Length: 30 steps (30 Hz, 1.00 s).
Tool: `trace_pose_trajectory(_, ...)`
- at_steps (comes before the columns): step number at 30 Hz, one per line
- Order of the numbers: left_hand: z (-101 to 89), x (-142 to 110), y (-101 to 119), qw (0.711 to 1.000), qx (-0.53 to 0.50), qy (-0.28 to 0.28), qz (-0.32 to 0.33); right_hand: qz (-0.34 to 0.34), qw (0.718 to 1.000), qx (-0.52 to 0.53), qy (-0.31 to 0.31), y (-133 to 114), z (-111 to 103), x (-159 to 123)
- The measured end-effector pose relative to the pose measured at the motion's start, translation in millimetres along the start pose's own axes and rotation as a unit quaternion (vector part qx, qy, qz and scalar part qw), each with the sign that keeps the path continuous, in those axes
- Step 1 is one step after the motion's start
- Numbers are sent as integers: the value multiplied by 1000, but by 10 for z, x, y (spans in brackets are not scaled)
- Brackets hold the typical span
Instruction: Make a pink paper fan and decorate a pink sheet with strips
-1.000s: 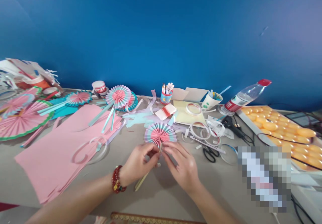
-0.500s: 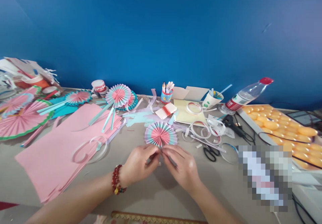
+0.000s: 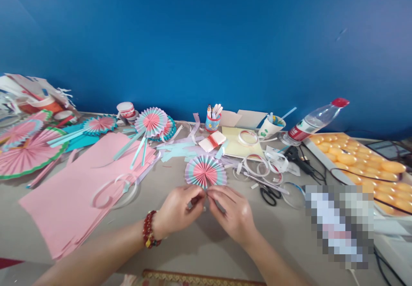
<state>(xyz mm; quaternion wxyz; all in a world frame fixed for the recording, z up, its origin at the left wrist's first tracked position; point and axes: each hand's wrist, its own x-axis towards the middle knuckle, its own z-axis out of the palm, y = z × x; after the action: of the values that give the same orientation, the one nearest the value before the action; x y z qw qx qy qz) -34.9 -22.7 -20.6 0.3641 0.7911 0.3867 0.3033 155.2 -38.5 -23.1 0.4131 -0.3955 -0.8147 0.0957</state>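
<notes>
At edge of pleated fan (image 3: 205, 170), left hand (image 3: 177, 206), right hand (image 3: 234, 211): fingers pinched, grip hidden

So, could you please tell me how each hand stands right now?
Left hand: closed at the fan's near edge; anything pinched is hidden.
Right hand: fingertips closed in beside it; its grip cannot be told.

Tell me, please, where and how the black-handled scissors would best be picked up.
I would grip the scissors by their black finger loops, with the right hand, coming from the near side and slightly above. The loops face the person and lie uncovered, while the blades seem hidden under the pale paper strips.
</notes>
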Motion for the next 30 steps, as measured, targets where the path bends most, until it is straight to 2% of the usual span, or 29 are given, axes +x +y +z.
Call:
trace_pose_trajectory(13,-18,10,18,1000,3,0,-4,1,1000,5,-4,-14,-14,20)
trace_pose_trajectory(30,-10,-1,-7,999,36,-10,4,41,998,55,-7,5,-11,29)
